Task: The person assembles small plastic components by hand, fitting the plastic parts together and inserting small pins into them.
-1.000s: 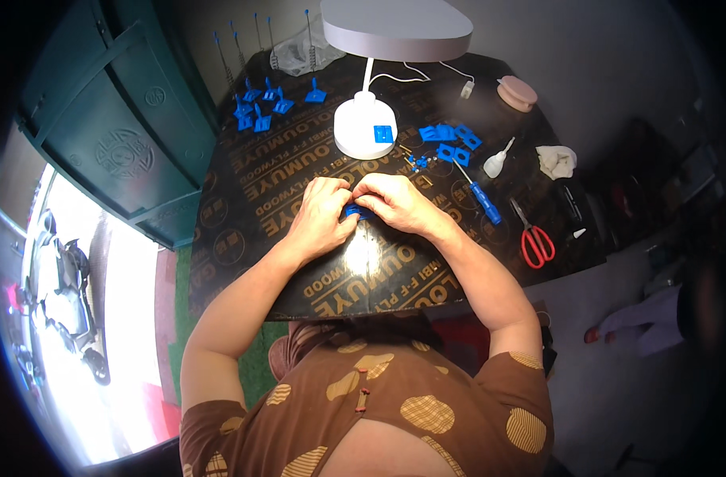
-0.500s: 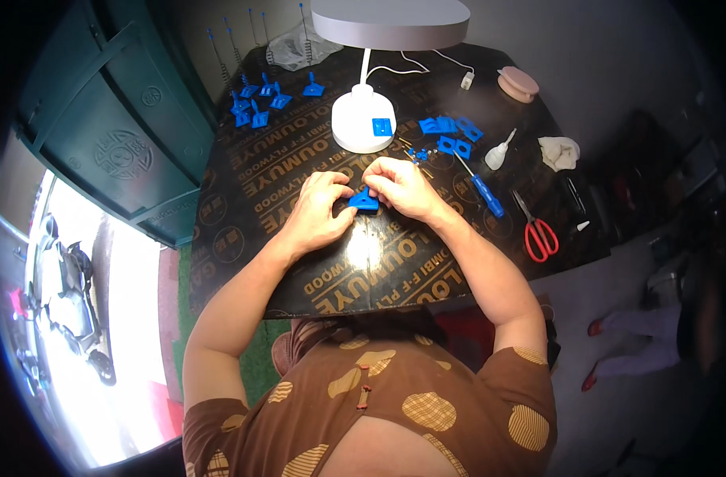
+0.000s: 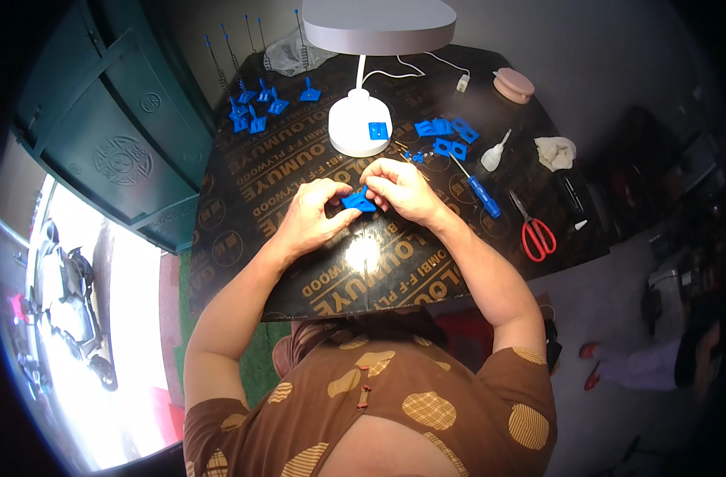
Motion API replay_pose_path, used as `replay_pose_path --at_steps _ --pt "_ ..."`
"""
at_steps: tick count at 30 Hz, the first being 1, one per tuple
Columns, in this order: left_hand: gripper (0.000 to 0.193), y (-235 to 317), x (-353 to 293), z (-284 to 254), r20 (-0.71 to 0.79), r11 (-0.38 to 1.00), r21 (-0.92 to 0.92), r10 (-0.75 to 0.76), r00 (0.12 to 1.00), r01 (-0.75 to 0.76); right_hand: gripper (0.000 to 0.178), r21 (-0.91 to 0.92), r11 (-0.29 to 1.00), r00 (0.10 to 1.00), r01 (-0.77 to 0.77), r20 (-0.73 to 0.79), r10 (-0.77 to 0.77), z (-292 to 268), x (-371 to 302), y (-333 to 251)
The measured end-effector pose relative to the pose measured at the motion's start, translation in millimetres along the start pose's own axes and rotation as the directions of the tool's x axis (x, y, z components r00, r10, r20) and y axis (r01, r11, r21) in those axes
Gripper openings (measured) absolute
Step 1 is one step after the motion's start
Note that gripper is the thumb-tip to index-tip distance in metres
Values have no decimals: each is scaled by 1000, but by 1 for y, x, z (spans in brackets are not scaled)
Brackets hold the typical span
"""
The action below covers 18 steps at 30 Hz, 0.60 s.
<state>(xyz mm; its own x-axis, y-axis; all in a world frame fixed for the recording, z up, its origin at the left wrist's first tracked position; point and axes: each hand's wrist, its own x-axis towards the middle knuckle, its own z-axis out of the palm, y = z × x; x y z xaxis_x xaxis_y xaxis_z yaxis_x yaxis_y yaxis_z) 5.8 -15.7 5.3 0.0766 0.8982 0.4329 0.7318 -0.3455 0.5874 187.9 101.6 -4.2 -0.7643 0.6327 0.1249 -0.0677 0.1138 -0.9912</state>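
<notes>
A small blue plastic part (image 3: 358, 203) with a flat base and a raised piece is between my two hands, over the middle of the dark table. My left hand (image 3: 317, 213) grips its base from the left, thumb along the near edge. From the right, the pinched fingertips of my right hand (image 3: 402, 191) close on its raised piece; whether they also hold something small is hidden. Just beyond my right hand lie tiny blue pieces and brass-coloured pins (image 3: 415, 157). Another blue square plate (image 3: 378, 130) rests on the white base of the desk lamp (image 3: 355, 145).
Blue plates (image 3: 451, 149), a blue-handled screwdriver (image 3: 484, 197), a white squeeze bottle (image 3: 496, 153), red-handled scissors (image 3: 538, 238) and a crumpled white cloth (image 3: 555, 153) lie at right. Blue stands with springy rods (image 3: 256, 119) fill the far left. A person's legs (image 3: 637, 367) show at right.
The blue part in my hands has turned and tilted, its base now slanting, and sits slightly further left. Both hands keep hold of it. At right, the other person's legs have shifted.
</notes>
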Motion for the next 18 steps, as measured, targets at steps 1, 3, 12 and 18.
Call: replay_pose_path --at_steps 1,3,12,18 --pt "31 1 0 0 35 998 -46 -41 999 43 14 -8 1000 1000 3 5 -3 0 0 -1" --pt "31 0 -1 3 33 993 -97 -60 998 63 14 -34 999 1000 17 16 -16 0 0 -3" --pt "28 5 -1 3 80 962 -196 -177 981 190 17 -69 997 999 36 18 -35 1 0 -1" --pt "27 6 -2 2 127 925 -254 -258 958 283 19 -75 997 1000 31 6 -31 3 -1 -4"
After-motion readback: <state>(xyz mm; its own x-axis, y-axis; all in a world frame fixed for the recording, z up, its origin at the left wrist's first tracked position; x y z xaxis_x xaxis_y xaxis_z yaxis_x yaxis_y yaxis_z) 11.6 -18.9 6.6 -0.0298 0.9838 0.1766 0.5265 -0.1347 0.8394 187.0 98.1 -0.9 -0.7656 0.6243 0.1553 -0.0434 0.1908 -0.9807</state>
